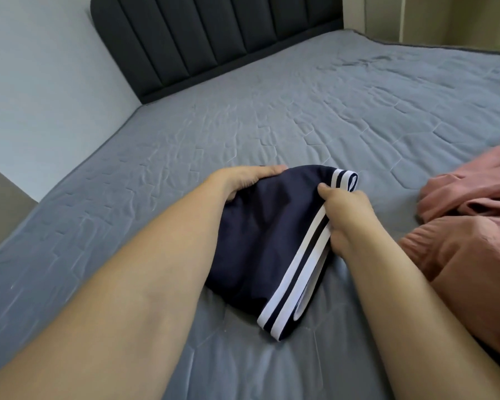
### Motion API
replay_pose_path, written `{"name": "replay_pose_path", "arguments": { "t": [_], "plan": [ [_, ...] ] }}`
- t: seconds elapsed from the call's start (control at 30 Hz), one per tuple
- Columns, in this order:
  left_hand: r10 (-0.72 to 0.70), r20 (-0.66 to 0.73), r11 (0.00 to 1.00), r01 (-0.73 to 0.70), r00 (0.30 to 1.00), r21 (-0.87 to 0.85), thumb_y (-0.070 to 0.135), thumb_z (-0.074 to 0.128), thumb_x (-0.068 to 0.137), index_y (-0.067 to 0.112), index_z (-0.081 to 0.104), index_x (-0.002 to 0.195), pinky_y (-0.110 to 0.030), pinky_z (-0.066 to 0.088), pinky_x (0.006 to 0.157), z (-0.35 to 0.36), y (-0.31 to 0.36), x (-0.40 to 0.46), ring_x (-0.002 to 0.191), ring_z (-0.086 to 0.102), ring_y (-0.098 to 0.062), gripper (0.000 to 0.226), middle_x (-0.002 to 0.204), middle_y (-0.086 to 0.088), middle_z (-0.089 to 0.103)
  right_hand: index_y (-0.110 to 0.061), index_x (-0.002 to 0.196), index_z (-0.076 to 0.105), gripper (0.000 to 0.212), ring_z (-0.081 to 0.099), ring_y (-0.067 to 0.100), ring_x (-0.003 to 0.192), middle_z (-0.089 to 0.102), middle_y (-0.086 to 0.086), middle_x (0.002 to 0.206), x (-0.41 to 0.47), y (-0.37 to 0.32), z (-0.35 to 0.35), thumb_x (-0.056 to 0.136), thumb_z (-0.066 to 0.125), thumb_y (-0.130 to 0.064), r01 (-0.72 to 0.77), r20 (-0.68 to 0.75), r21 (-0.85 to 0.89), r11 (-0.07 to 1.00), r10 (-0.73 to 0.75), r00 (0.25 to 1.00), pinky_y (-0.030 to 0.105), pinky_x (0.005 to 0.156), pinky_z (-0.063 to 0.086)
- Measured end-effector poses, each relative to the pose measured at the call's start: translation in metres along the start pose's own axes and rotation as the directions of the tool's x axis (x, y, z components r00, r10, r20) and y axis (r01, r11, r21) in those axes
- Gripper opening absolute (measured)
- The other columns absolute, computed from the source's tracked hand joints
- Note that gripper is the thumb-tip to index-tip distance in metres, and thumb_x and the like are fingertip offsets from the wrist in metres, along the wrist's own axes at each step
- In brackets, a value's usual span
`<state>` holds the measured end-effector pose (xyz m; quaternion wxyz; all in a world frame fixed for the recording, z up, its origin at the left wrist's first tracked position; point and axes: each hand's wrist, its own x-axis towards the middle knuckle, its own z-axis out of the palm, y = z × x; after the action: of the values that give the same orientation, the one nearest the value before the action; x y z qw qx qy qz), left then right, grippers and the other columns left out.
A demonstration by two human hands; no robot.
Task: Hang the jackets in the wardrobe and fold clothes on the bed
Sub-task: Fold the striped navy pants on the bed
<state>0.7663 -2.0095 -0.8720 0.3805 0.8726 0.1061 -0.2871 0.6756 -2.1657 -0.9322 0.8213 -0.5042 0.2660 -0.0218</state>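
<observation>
- The navy garment [260, 226], folded small with a white-and-navy striped band along one edge, lies on the grey quilted bed [300, 116], near the bed's front edge and well short of the dark padded headboard [214, 39]
- The left hand [243, 180] sits at the garment's far left edge, fingers curled over the fold and gripping the cloth
- The right hand [347, 215] is on the garment's right side at the striped band, thumb on top of the navy cloth and fingers tucked under the band, pinching it
- Both forearms reach in from the near side of the garment, bare
- A pink garment [468, 226] lies crumpled to the right of the navy garment, apart from it, on the same bed
- A pale wall [41, 82] stands left of the navy garment, beyond the bed's edge
</observation>
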Motion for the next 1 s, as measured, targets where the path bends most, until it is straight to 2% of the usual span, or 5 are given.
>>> {"name": "replay_pose_path", "arguments": {
  "t": [0.13,0.43,0.67,0.8,1.0],
  "plan": [
    [0.125,0.04,0.969,-0.114,0.991,-0.217,0.055,0.078,0.07,0.016,0.079,0.09,-0.034,0.059,0.066,-0.011,-0.017,-0.019,0.087,0.073,-0.026,0.044,0.099,-0.011,0.075,-0.013,0.119,0.054,0.03,0.064,0.033,0.105,0.066,0.014,0.113,-0.019,-0.012,0.007,0.09,0.057,-0.017,0.083,0.072,0.034,0.996,-0.086,0.994,0.052,0.091,0.052],
    [0.323,-0.326,0.763,-0.449,0.888,-0.466,0.043,0.083,0.063,0.012,0.071,0.104,-0.031,0.058,0.067,-0.143,-0.093,-0.171,0.089,0.072,-0.024,0.053,0.101,-0.012,0.074,-0.012,0.104,0.065,0.028,0.069,0.025,0.093,0.071,0.012,0.102,-0.16,-0.062,0.117,0.091,0.062,-0.036,0.457,0.398,-0.156,0.876,-0.368,0.84,0.047,0.086,0.055],
    [0.12,-0.459,0.775,-0.372,0.88,-0.51,0.046,0.086,0.055,0.013,0.074,0.099,-0.029,0.058,0.064,-0.344,-0.113,-0.391,0.089,0.073,-0.024,0.056,0.1,-0.01,0.074,-0.014,0.109,0.061,0.036,0.067,0.022,0.097,0.068,0.008,0.107,-0.33,-0.153,0.311,0.091,0.056,-0.045,0.418,0.603,-0.195,0.888,-0.227,0.764,0.041,0.088,0.055],
    [-0.006,-0.554,0.767,-0.351,0.833,-0.536,0.047,0.085,0.054,0.012,0.071,0.105,-0.032,0.056,0.076,-0.482,-0.097,-0.575,0.091,0.072,-0.024,0.063,0.101,-0.009,0.075,-0.009,0.087,0.056,0.058,0.058,0.016,0.075,0.059,0.0,0.08,-0.478,-0.246,0.452,0.083,0.052,-0.067,0.439,0.675,-0.238,0.867,-0.177,0.716,0.032,0.07,0.048],
    [-0.112,-0.619,0.673,-0.399,0.777,-0.623,0.024,0.065,0.079,0.019,0.064,0.108,-0.028,0.058,0.069,-0.641,-0.105,-0.833,0.084,0.069,-0.021,0.029,0.102,-0.006,0.069,-0.023,0.069,0.046,0.056,0.052,0.009,0.065,0.053,-0.01,0.071,-0.699,-0.35,0.626,0.082,0.038,-0.077,0.513,0.702,-0.236,0.825,-0.22,0.677,0.028,0.059,0.039]
  ]
}}
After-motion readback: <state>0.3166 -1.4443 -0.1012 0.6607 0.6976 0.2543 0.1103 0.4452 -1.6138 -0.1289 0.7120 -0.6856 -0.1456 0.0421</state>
